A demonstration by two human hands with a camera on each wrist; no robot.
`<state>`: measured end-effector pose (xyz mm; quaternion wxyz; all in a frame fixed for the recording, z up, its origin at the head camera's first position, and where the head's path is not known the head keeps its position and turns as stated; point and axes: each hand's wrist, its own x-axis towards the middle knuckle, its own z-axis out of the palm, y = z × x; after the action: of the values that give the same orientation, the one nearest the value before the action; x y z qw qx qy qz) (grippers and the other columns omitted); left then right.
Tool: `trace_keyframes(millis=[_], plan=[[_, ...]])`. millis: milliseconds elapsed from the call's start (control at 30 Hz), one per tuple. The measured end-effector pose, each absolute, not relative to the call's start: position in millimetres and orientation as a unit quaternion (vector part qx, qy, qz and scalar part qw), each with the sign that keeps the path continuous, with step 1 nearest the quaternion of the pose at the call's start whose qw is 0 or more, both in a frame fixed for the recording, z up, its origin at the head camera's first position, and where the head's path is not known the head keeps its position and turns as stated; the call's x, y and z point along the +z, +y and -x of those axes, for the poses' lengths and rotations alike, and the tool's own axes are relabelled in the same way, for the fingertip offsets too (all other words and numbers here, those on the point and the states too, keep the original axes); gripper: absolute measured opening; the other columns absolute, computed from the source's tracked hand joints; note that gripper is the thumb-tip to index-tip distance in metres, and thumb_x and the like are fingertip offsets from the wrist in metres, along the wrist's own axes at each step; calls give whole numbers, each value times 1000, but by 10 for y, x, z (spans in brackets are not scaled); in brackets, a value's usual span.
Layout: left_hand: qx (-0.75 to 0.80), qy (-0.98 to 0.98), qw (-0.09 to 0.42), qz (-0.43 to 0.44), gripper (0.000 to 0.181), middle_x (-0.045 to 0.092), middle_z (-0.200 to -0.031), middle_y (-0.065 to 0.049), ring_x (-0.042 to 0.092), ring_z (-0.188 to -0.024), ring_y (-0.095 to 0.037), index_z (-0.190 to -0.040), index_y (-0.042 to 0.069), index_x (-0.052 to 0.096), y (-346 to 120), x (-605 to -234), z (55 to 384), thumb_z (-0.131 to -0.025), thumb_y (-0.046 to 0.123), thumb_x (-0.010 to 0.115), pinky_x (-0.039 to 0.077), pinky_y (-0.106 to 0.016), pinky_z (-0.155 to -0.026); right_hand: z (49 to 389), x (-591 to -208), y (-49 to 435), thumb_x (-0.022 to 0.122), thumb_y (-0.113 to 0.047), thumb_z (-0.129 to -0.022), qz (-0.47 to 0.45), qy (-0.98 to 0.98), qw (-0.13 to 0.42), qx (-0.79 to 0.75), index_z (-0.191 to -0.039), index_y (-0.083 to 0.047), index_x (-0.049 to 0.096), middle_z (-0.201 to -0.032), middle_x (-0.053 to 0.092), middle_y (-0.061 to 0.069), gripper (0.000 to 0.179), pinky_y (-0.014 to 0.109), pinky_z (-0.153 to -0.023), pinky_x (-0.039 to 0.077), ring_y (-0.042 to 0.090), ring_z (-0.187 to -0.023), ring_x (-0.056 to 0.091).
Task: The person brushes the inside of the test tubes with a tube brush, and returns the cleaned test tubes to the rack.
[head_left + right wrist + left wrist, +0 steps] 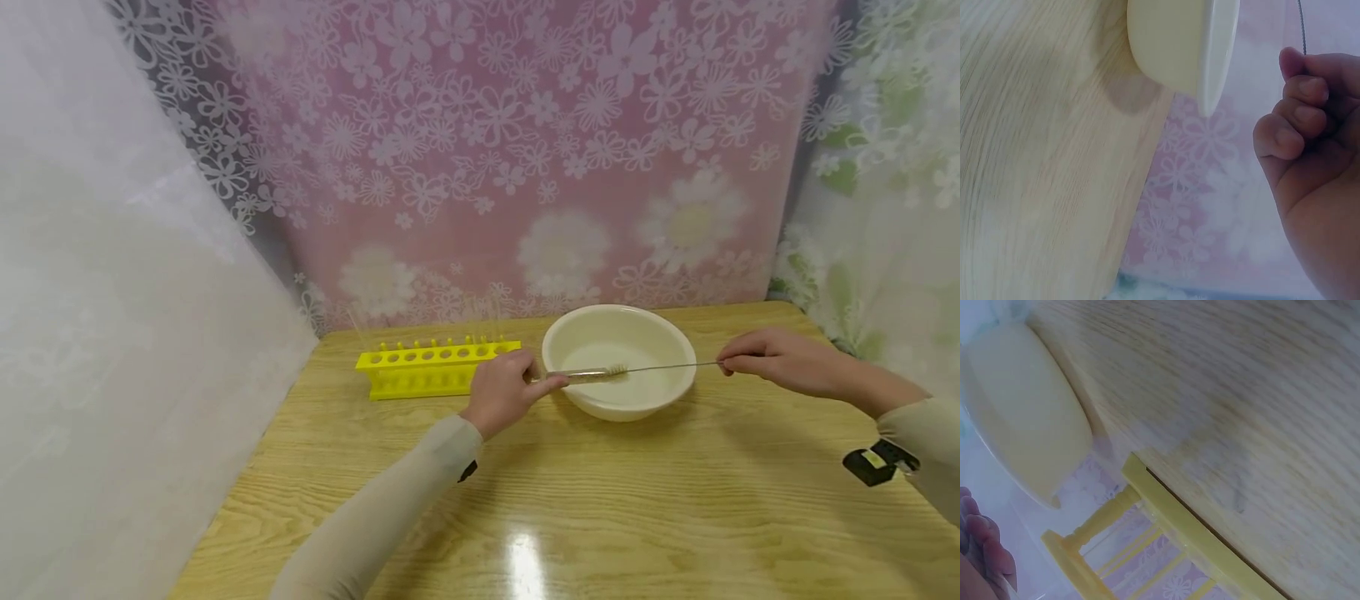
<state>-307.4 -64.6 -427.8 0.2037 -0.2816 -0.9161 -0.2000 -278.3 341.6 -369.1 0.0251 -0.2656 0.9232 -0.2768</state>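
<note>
At nine o'clock of the bowl [621, 412], the left hand [504, 390] grips a clear tube [588, 374]; at three, the curled right hand [783, 362] pinches a brush wire [667, 367].

1. Wears plain left sleeve [382, 512], pale greyish beige, long, fairly slim, softly creased toward the bottom edge of the head view.
2. Ends in left cuff [461, 433] at the wrist; leaves left hand [504, 388] bare.
3. Carries small black piece [468, 472] at left cuff's underside; mostly hidden, can't tell full shape.
4. Wears right sleeve [930, 437], matching pale colour, stops short of the wrist; leaves right hand [787, 362] bare.
5. Carries black angular block [858, 467] by right cuff; shows pale rectangular patch [873, 459] on top, small silvery bit [906, 467] alongside.
6. Shows short fingernails [1312, 87] in right wrist view.
</note>
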Motion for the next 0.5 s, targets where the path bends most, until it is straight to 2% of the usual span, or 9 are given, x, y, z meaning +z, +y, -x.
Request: trace_keyframes(millis=[300, 500], plan=[[-195, -923, 197, 267, 48, 46, -63, 9, 38, -51, -6, -72, 25, 50, -668, -4276, 3095, -89, 69, 60, 27, -21, -44, 2767, -3704, 3565, 58, -7, -101, 264, 929, -25, -259, -112, -10, 75, -105, 71, -4, 20, 24, -71, 54, -10, -95, 58], [-206, -923, 194, 259, 48, 46, -65, 10, 40, -51, -6, -74, 26, 50, -644, -4279, 3103, -89, 70, 59, 28, -21, -44, 2788, -3725, 3559, 57, -7, -102, 250, 927, -29, -280, -117, -2, 72, -111, 73, 7, 22, 24, -69, 54, -15, -97, 55]])
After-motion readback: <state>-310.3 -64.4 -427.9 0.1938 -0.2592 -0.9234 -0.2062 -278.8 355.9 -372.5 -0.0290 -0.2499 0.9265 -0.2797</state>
